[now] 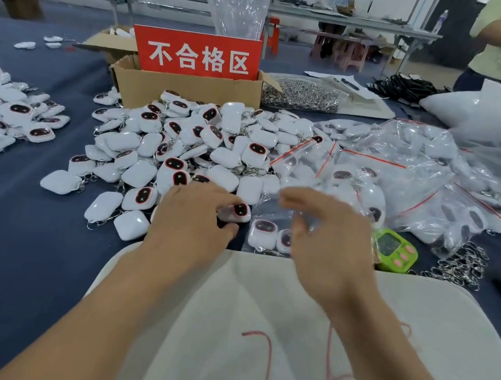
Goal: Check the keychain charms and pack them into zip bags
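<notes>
A large heap of white keychain charms [191, 145] with dark faces covers the blue table ahead of me. My left hand [196, 217] pinches one charm [241, 211] at the heap's near edge, face up. My right hand [327, 234] is lifted beside it and blurred, its fingers curled on a clear zip bag [304, 171] with a red seal strip. Two charms [263, 234] lie under the plastic just below that hand.
A cardboard box [186, 89] with a red sign stands behind the heap. Filled zip bags [413, 181] pile up at the right, a green timer [394, 250] and loose key rings [462, 264] nearby. A white cloth [285, 341] lies before me. Another charm pile [0, 113] sits left. A person stands at the far right.
</notes>
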{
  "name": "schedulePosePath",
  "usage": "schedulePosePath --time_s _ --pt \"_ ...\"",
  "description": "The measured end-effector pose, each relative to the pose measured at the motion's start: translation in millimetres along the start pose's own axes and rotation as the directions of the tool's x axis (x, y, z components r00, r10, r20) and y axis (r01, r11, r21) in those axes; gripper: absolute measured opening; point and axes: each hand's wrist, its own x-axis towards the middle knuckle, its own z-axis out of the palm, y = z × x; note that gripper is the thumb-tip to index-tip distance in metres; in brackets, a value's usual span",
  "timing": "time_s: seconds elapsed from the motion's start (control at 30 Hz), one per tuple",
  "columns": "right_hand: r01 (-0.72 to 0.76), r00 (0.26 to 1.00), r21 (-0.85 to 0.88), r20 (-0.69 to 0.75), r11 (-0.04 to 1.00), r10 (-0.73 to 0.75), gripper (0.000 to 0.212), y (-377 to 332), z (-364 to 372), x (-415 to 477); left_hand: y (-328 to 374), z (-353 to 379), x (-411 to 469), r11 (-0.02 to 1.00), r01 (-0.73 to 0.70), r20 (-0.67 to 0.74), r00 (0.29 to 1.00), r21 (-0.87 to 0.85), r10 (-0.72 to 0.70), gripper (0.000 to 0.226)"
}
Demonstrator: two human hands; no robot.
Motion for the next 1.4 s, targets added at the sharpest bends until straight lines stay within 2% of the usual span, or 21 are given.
schedulePosePath --time_s 0.07,0.13,0.2,0.3,0.33,0.43,0.5,0.53,0.6,0.67,0.77,0.87,0.93,1.0,1.07,1.13,1.23,1.4 --pt "0.009 0.970 0.013 0.244 1.000 -0.012 0.042 -3 13 -7 1 1 1 0.998 -0.017 0.010 1.000 0.068 0.016 0.023" --pt "0.082 0.929 -0.093 0.368 0.992 -0.043 0.039 -3 21 -10 0 1 0 0.996 -0.014 -0.058 0.998 0.087 0.019 0.020" --pt "0.114 0.926 -0.212 0.376 0.971 -0.027 0.031 1 22 -6 0 0 -1 0.999 0.017 -0.144 0.989 0.036 -0.012 0.020" --pt "0.077 0.950 -0.373 0.310 0.925 0.046 0.040 11 17 0 1 -2 -1 0.986 0.126 -0.190 0.971 -0.106 -0.145 0.023" --pt "0.043 0.960 -0.372 0.271 0.927 0.064 0.043 13 17 1 2 -2 -1 0.977 0.154 -0.182 0.967 -0.145 -0.179 0.024" --pt "-0.100 0.990 -0.103 0.091 0.990 0.109 0.032 9 17 0 10 -3 -3 0.958 0.143 -0.249 0.946 -0.247 -0.205 0.023" --pt "-0.141 0.988 0.100 0.080 0.985 0.133 0.022 2 21 -3 19 -5 -6 0.943 0.089 -0.320 0.927 -0.322 -0.196 0.024" --pt "-0.180 0.980 0.218 0.124 0.959 0.156 0.023 -4 24 -5 24 -5 -9 0.930 0.052 -0.313 0.934 -0.363 -0.174 0.024" --pt "-0.283 0.953 0.426 0.223 0.859 0.203 0.031 -12 30 -9 30 -4 -12 0.881 0.014 -0.210 0.969 -0.473 -0.128 0.021" --pt "-0.344 0.935 0.492 0.254 0.800 0.246 0.042 -13 34 -9 32 -2 -12 0.812 0.041 -0.104 0.987 -0.582 -0.125 0.025" --pt "-0.421 0.906 0.616 0.259 0.666 0.334 0.041 -13 38 -10 28 -5 -8 0.726 0.050 -0.084 0.985 -0.686 -0.148 0.024" --pt "-0.482 0.871 0.661 0.294 0.575 0.393 0.033 -12 40 -10 26 -8 -9 0.677 0.012 -0.067 0.994 -0.736 -0.090 0.030" --pt "-0.499 0.860 0.692 0.325 0.521 0.393 0.026 -10 39 -8 25 -10 -11 0.616 0.028 -0.002 0.999 -0.787 -0.049 0.030" --pt "-0.486 0.869 0.696 0.318 0.528 0.380 0.016 -8 34 -5 25 -13 -10 0.516 0.056 0.049 0.998 -0.855 -0.026 0.023" --pt "-0.471 0.881 0.668 0.322 0.577 0.347 0.014 -9 28 -2 25 -14 -9 0.455 0.095 0.057 0.994 -0.885 -0.098 0.022" --pt "-0.484 0.874 0.640 0.391 0.597 0.289 0.013 -11 24 -2 27 -13 -11 0.468 0.134 0.086 0.989 -0.874 -0.123 0.023" --pt "-0.503 0.854 0.609 0.459 0.613 0.245 0.015 -8 21 -2 29 -13 -15 0.498 0.178 0.176 0.983 -0.849 -0.051 0.023" --pt "-0.533 0.845 0.668 0.450 0.519 0.289 0.013 1 19 0 24 -11 -12 0.625 0.163 0.074 0.983 -0.764 -0.165 0.019"
